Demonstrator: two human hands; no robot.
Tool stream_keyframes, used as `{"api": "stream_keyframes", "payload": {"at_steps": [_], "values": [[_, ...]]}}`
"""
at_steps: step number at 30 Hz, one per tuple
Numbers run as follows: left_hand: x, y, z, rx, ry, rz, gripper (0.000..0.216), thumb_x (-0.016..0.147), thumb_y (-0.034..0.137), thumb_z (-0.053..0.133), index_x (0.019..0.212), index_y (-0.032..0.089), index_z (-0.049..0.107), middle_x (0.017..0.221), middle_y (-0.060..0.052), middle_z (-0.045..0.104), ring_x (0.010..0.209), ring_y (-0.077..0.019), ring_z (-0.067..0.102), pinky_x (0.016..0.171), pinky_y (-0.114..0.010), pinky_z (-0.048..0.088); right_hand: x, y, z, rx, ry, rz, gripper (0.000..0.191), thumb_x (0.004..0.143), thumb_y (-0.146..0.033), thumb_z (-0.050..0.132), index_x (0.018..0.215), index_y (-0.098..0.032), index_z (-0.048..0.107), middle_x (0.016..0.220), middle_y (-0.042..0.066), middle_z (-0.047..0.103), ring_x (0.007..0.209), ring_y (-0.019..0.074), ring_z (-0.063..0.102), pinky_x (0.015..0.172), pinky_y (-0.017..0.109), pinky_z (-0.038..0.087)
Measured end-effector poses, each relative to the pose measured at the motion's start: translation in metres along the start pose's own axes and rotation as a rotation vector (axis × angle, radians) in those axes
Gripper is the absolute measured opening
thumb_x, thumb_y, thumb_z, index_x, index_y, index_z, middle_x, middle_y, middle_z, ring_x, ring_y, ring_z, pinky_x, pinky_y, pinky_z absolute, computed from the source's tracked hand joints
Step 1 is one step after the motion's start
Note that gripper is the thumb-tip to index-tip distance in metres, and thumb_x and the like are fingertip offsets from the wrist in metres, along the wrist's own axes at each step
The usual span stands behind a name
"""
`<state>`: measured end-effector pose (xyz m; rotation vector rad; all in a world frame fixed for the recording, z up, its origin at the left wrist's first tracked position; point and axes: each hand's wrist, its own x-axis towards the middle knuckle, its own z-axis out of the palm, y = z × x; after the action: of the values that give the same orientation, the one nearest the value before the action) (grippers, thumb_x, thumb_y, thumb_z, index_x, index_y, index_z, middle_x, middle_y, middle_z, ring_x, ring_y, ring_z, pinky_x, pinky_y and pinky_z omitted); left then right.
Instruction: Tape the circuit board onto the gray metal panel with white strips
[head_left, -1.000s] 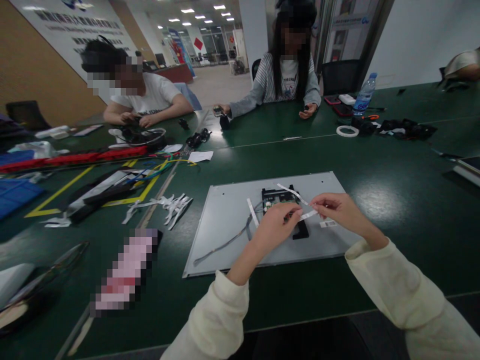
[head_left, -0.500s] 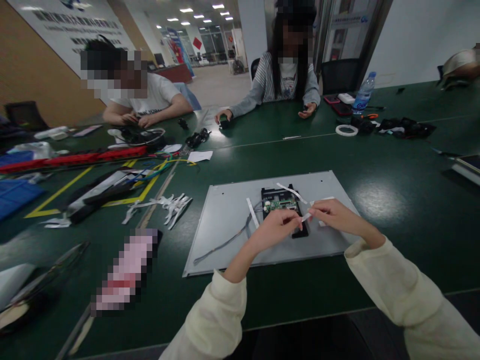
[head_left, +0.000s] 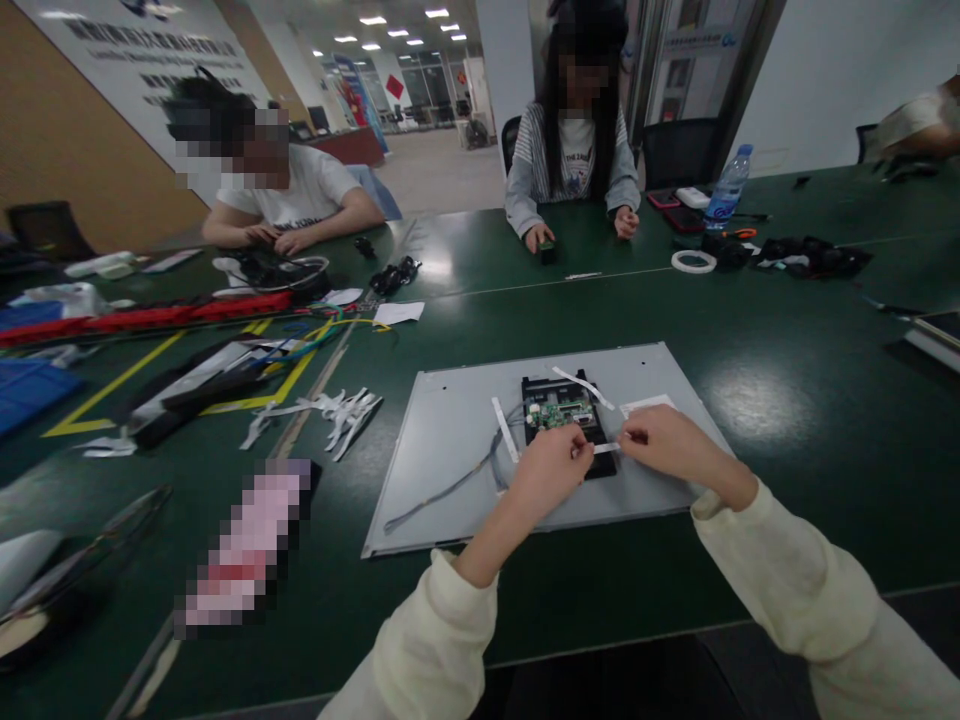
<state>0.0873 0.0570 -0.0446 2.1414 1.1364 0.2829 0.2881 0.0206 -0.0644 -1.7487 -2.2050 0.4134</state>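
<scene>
White and thin, the thin white strip of tape [head_left: 604, 448] has come down in the last second: it was held slanted and higher above the panel, and now it is stretched flat and level just over the near end of the small green circuit board [head_left: 559, 412] in its black frame, close to the surface, though whether it touches cannot be told. The left hand [head_left: 551, 465] pinches the strip's left end between thumb and fingertips, and the right hand [head_left: 664, 445] pinches the right end the same way, both closed tight on it and drawn nearer to the body than before. Judged from this, the strip is now taut and lined up across the board rather than hanging loose. Across the dark green table [head_left: 750, 330], the person in the striped top [head_left: 570, 160] has pulled both hands in. Counted: one large flat grey metal panel [head_left: 450, 440], one circuit board, one strip in hand, two more loose white strips [head_left: 504, 428] lying on the panel, one white rectangular label [head_left: 646, 405], one grey cable [head_left: 450, 487]. Far right stand one clear plastic water bottle [head_left: 729, 187] and one white tape roll [head_left: 694, 261]; to the left lies a heap of spent white strips [head_left: 337, 410], too tangled to count.
</scene>
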Motion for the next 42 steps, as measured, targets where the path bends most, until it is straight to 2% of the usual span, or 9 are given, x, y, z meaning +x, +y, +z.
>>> {"api": "stream_keyframes", "payload": {"at_steps": [7, 14, 21, 29, 35, 42], "values": [[-0.001, 0.003, 0.006, 0.161, 0.095, -0.01, 0.018, 0.088, 0.025, 0.046, 0.079, 0.017, 0.059, 0.069, -0.003, 0.064, 0.062, -0.015, 0.059, 0.056, -0.023, 0.036, -0.001, -0.005, 0.002, -0.12, 0.04, -0.012, 0.027, 0.083, -0.026, 0.049, 0.059, -0.017, 0.055, 0.063, 0.002, 0.058, 0.06, 0.0112, 0.046, 0.058, 0.026, 0.025], [-0.003, 0.003, 0.011, 0.306, 0.079, -0.02, 0.015, 0.086, 0.023, 0.046, 0.083, 0.017, 0.06, 0.075, -0.005, 0.066, 0.065, -0.0172, 0.061, 0.056, -0.025, 0.038, -0.001, -0.006, 0.003, -0.181, 0.021, -0.024, 0.026, 0.083, -0.026, 0.049, 0.06, -0.017, 0.055, 0.066, 0.003, 0.06, 0.062, 0.0124, 0.048, 0.057, 0.027, 0.023], [-0.002, 0.002, 0.015, 0.39, 0.087, -0.034, 0.017, 0.088, 0.029, 0.046, 0.086, 0.018, 0.06, 0.078, -0.006, 0.066, 0.072, -0.0206, 0.063, 0.062, -0.028, 0.043, -0.002, -0.008, 0.004, -0.203, 0.01, -0.031, 0.026, 0.084, -0.03, 0.049, 0.063, -0.017, 0.057, 0.068, 0.003, 0.06, 0.063, 0.0131, 0.049, 0.056, 0.027, 0.022], [-0.002, 0.005, 0.014, 0.406, 0.048, -0.092, 0.018, 0.088, 0.031, 0.048, 0.088, 0.018, 0.061, 0.082, -0.007, 0.068, 0.077, -0.0209, 0.064, 0.065, -0.029, 0.045, -0.003, -0.007, 0.001, -0.205, 0.007, -0.033, 0.027, 0.085, -0.031, 0.05, 0.063, -0.018, 0.057, 0.068, 0.003, 0.059, 0.064, 0.0136, 0.05, 0.056, 0.027, 0.023], [-0.003, 0.004, 0.012, 0.415, 0.064, -0.071, 0.017, 0.086, 0.029, 0.049, 0.087, 0.018, 0.062, 0.079, -0.007, 0.068, 0.073, -0.0223, 0.064, 0.063, -0.03, 0.044, -0.004, -0.005, -0.002, -0.184, 0.008, -0.038, 0.026, 0.084, -0.029, 0.05, 0.062, -0.018, 0.055, 0.067, 0.003, 0.059, 0.063, 0.0132, 0.05, 0.056, 0.026, 0.024], [-0.002, 0.004, 0.0, 0.288, 0.097, -0.008, 0.011, 0.081, 0.021, 0.051, 0.078, 0.017, 0.061, 0.071, -0.004, 0.065, 0.067, -0.0175, 0.061, 0.059, -0.026, 0.039, -0.004, 0.003, -0.009, -0.098, 0.036, -0.068, 0.026, 0.085, -0.027, 0.049, 0.062, -0.018, 0.054, 0.065, 0.001, 0.056, 0.062, 0.0113, 0.049, 0.058, 0.025, 0.027]]}}
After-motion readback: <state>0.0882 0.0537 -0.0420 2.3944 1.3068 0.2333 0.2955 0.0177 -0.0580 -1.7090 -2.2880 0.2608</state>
